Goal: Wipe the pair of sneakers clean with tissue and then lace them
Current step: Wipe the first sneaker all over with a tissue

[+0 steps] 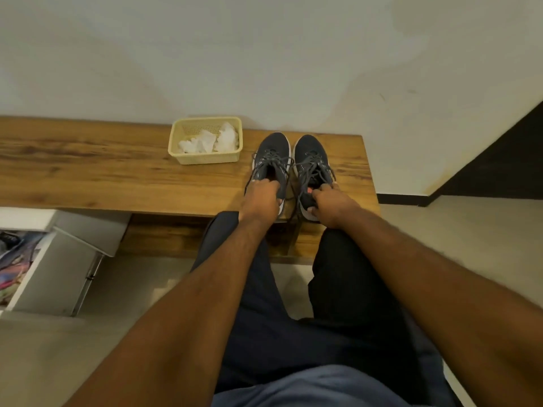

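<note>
Two dark grey sneakers stand side by side on the wooden bench (102, 171), toes toward the wall, grey laces threaded and loose. My left hand (260, 201) grips the heel collar of the left sneaker (271, 154), fingers curled into its opening. My right hand (330, 205) grips the heel of the right sneaker (311, 155), thumb and fingers around the collar by an orange lining. Crumpled white tissue (210, 141) lies in a cream plastic basket (205, 158) to the left of the shoes.
The bench runs along a pale wall (264, 54). An open white drawer unit (58, 259) with colourful contents sits at the lower left on the floor. My legs in dark trousers (279, 304) reach toward the bench. A dark panel (505, 160) stands at the right.
</note>
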